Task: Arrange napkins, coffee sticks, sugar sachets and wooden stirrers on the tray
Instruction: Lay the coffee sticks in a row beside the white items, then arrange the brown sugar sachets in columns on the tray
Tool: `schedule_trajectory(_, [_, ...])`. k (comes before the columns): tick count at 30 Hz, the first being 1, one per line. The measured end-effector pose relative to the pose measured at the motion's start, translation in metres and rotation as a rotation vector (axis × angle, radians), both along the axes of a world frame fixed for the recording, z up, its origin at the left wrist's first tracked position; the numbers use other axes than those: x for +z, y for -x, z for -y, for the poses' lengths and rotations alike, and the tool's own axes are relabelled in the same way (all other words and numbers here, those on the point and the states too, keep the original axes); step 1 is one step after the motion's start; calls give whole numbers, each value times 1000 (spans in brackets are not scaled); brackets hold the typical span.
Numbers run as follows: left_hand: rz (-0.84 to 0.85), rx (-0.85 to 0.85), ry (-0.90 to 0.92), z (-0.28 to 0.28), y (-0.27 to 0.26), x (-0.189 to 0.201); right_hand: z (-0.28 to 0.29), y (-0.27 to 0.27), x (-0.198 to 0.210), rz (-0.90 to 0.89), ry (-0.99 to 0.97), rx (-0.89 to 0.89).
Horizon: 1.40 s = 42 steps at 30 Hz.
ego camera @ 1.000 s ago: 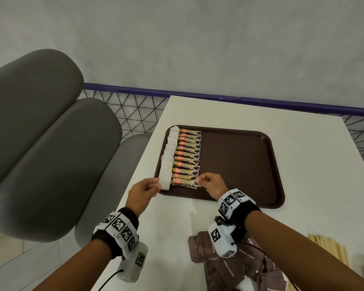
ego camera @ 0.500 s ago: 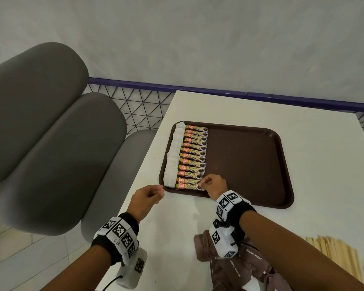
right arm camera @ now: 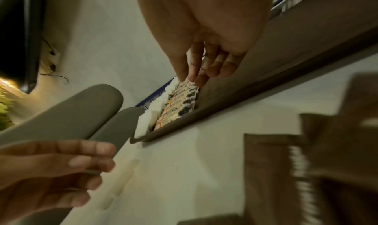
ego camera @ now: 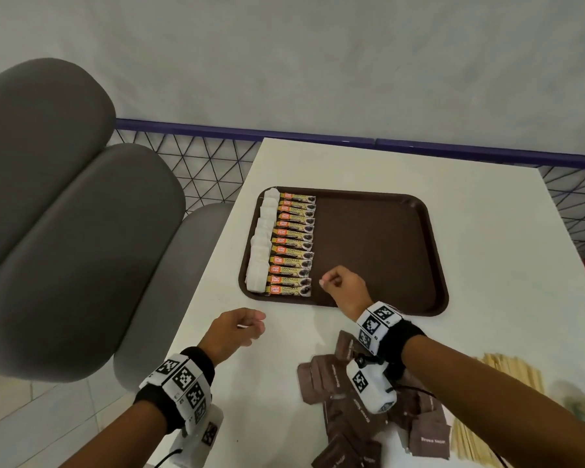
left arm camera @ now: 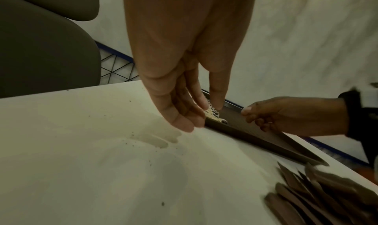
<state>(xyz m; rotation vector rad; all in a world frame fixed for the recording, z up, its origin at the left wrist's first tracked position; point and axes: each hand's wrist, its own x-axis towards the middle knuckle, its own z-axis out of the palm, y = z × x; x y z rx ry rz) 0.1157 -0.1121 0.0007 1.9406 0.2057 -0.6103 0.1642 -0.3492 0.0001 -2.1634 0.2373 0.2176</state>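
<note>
A brown tray (ego camera: pixel 368 248) lies on the white table (ego camera: pixel 493 238). Along its left edge runs a column of white napkins (ego camera: pixel 259 255), and beside it a column of several coffee sticks (ego camera: pixel 293 244). My right hand (ego camera: pixel 325 282) hovers over the tray's front, just right of the nearest stick, with its fingers curled and holding nothing. My left hand (ego camera: pixel 254 324) floats above the table in front of the tray, fingers relaxed and empty. Brown sugar sachets (ego camera: pixel 328 376) are heaped under my right wrist. Wooden stirrers (ego camera: pixel 507 369) lie at the near right.
A grey padded chair (ego camera: pixel 65 231) stands close along the table's left edge. A purple rail with black mesh (ego camera: pixel 318 136) runs behind the table. The right two thirds of the tray's floor show bare brown.
My right hand has let go of the nearest coffee stick and moved slightly right. My left hand has drawn back from the tray's front left corner toward me.
</note>
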Motion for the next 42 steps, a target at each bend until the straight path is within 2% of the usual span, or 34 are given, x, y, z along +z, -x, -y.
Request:
schedule_trajectory(5, [-137,-185,24,17,18,-3,48,41,10,-64,-28,69])
schedule_trajectory(12, [-161,-380,-143,48,32,-7,109,80,9,-180,183,197])
schedule_trajectory(14, [-144,-457,-221,56,35,-8,116,85,8,-239,280,292])
schedule_trajectory(17, [-32,-609,-402,67,38,-7,117,91,12,-385,399,452])
schedule_trajectory(21, [22,-691,-473,81,40,-8,107,94,2,-376,589,600])
schedule_trajectory(24, [80,-695,-480,90,42,-11,100,92,-13,-316,671,618])
schedule_trajectory(28, [99,-603,-427,102,42,-17,83,91,-14,-276,495,507])
schedule_trajectory(33, [15,-486,-275,100,39,-15,87,79,-8,-433,171,345])
schedule_trajectory(35, [-36,-457,-194,96,40,-13,87,76,-2,-464,113,298])
schedule_trajectory(38, [-71,-405,-119,95,44,-13,68,83,7,-447,295,380])
schedule_trajectory(42, [-38,-355,-135,99,45,-14,38,91,5,-334,479,585])
